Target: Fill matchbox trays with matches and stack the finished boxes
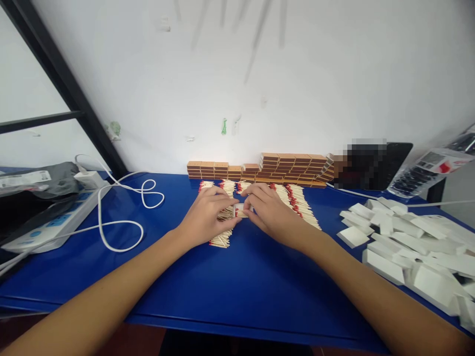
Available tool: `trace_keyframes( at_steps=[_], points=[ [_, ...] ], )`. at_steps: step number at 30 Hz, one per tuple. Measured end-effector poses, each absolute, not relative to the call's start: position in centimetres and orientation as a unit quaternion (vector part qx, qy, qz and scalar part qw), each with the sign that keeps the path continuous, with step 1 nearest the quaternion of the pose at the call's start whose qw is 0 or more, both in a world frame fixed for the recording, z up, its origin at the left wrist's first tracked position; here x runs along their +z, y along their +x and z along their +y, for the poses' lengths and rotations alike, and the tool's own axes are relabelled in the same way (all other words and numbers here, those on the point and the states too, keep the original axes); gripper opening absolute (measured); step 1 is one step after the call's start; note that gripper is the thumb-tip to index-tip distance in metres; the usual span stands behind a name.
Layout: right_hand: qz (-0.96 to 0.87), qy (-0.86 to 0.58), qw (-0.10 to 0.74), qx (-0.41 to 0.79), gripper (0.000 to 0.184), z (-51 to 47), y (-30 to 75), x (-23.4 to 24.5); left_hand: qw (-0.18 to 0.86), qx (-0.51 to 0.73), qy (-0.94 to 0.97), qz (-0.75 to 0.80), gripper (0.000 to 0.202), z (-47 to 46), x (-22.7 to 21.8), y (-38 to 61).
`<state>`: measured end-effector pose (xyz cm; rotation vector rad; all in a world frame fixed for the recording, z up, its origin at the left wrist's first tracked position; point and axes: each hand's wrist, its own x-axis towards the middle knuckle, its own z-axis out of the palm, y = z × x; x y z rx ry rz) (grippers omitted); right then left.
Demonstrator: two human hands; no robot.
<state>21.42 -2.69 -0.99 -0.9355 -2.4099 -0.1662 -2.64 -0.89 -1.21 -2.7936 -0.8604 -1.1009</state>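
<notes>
Between my two hands is a small white matchbox tray with matches lying in it. My left hand grips its left end with thumb and fingertips. At the other end, the fingers of my right hand close on the tray. Rows of loose red-tipped matches lie on the blue table, several of them partly hidden behind my hands. A pile of matches shows under my left hand.
Brown matchboxes are stacked along the wall. White empty trays are heaped at the right, near a plastic bottle and a dark screen. A power strip and white cable lie at the left of the blue table.
</notes>
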Motion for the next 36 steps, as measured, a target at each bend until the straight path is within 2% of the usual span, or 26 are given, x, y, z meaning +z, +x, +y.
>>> trace_keyframes(
  at_steps=[4,11,14,18,23,33,36],
  points=[
    [-0.896,-0.349,0.263,-0.080,0.016,-2.6,21.3,-1.1,0.003,-0.350,-0.896,-0.274,0.033,-1.0,-1.1,-2.6],
    [-0.895,-0.326,0.298,-0.062,0.017,-2.6,21.7,-0.1,0.000,-0.356,-0.892,-0.279,0.031,-0.7,-1.3,-2.7],
    [-0.877,-0.358,0.314,-0.059,0.015,-1.7,23.1,0.4,0.014,-0.353,-0.884,-0.306,0.030,-0.5,-1.2,-2.9],
    [-0.858,-0.441,0.261,-0.028,0.007,0.0,25.4,-0.5,0.035,-0.367,-0.859,-0.356,0.033,-0.4,-1.0,-3.1],
    [-0.865,-0.464,0.190,0.021,0.010,1.2,26.0,-2.5,0.036,-0.374,-0.850,-0.370,0.035,-0.5,-1.0,-3.0],
    [-0.862,-0.459,0.216,-0.006,0.017,1.9,24.7,-3.5,0.052,-0.391,-0.826,-0.403,0.032,-0.6,-0.7,-2.9],
    [-0.854,-0.470,0.223,-0.017,0.013,2.4,23.4,-3.6,0.063,-0.419,-0.791,-0.441,0.029,-0.7,-0.3,-2.9]
  ],
)
